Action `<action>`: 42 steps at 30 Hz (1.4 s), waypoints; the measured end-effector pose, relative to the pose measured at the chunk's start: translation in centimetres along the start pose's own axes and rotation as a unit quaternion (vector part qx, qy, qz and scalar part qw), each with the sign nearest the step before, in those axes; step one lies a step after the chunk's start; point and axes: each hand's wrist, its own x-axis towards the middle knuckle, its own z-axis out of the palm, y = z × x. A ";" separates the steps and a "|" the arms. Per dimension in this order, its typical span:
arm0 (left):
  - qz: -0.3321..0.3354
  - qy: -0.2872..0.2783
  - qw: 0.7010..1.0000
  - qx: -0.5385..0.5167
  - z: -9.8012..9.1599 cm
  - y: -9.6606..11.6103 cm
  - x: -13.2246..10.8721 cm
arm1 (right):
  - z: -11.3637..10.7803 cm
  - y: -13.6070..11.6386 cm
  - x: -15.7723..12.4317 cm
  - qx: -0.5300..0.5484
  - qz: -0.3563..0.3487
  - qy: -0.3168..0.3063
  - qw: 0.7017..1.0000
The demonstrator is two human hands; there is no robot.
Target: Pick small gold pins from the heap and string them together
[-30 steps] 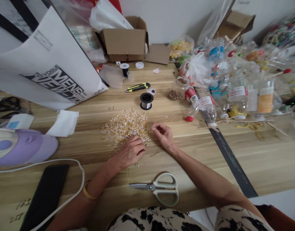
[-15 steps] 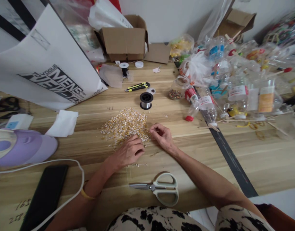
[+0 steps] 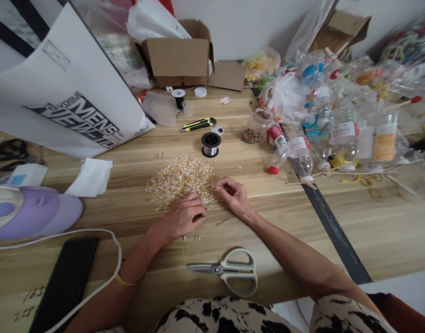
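A spread pile of gold and clear beads [image 3: 182, 178] lies on the wooden table. My left hand [image 3: 187, 213] is at the pile's lower edge, its fingers curled together; whatever they hold is hidden. Just right of the pile, my right hand [image 3: 233, 194] has thumb and forefinger pinched on something too small to make out. A thin beaded strand [image 3: 200, 237] lies below my left hand, and a short piece of chain [image 3: 222, 222] lies between the hands. Scissors [image 3: 229, 269] with pale handles rest nearer my body. Behind the pile stands a spool of wire [image 3: 211, 145].
A yellow-black cutter [image 3: 198, 124] and a dark thread spool [image 3: 178, 99] lie farther back. Bottles and a bead jar [image 3: 253, 134] crowd the right. On the left are a white bag [image 3: 73, 92], a purple device [image 3: 42, 210] and a black phone [image 3: 68, 277].
My left hand has shifted slightly left and towards the pile's lower edge, uncovering a bit more table beside it. My right hand has barely moved.
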 end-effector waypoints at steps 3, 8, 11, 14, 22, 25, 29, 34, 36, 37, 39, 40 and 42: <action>0.005 -0.002 1.000 0.002 0.2 -0.1 0.0 | 0.0 0.1 0.0 0.001 0.002 -0.001 1.000; 0.000 0.018 0.999 -0.033 0.4 -0.2 0.0 | 0.0 0.1 0.0 0.001 0.003 0.003 1.000; -0.012 0.050 0.998 -0.033 0.7 -0.2 0.1 | 0.0 0.0 0.0 -0.002 0.003 -0.001 1.000; -0.030 0.087 0.996 -0.009 1.2 0.0 0.3 | -0.1 -0.1 0.0 -0.008 0.004 -0.004 1.000; -0.055 0.085 0.988 0.116 2.2 0.4 0.7 | 0.0 0.0 0.0 -0.011 0.005 0.002 1.000; -0.050 0.074 0.989 0.116 2.4 0.3 0.7 | 0.1 -0.1 0.0 -0.010 0.009 0.005 1.000; -0.047 0.075 0.991 0.100 2.6 0.1 0.6 | 0.1 -0.1 0.0 -0.005 0.007 0.008 1.000; -0.061 0.089 0.992 0.061 2.6 -0.2 0.6 | 0.0 0.0 0.0 -0.010 0.003 0.011 1.000; -0.064 0.101 0.992 0.048 2.5 -0.3 0.6 | 0.0 -0.1 -0.1 -0.013 0.004 0.012 1.000; -0.065 0.107 0.991 0.043 2.5 -0.4 0.7 | 0.0 -0.1 0.0 -0.016 0.004 0.013 1.000; -0.067 0.115 0.990 0.036 2.5 -0.5 0.6 | 0.0 -0.3 0.0 -0.020 0.006 0.015 1.000; -0.067 0.117 0.990 0.034 2.5 -0.5 0.6 | 0.0 -0.3 0.0 -0.021 0.007 0.015 1.000; -0.069 0.116 0.990 0.032 2.5 -0.5 0.6 | 0.0 -0.4 0.0 -0.022 0.009 0.017 1.000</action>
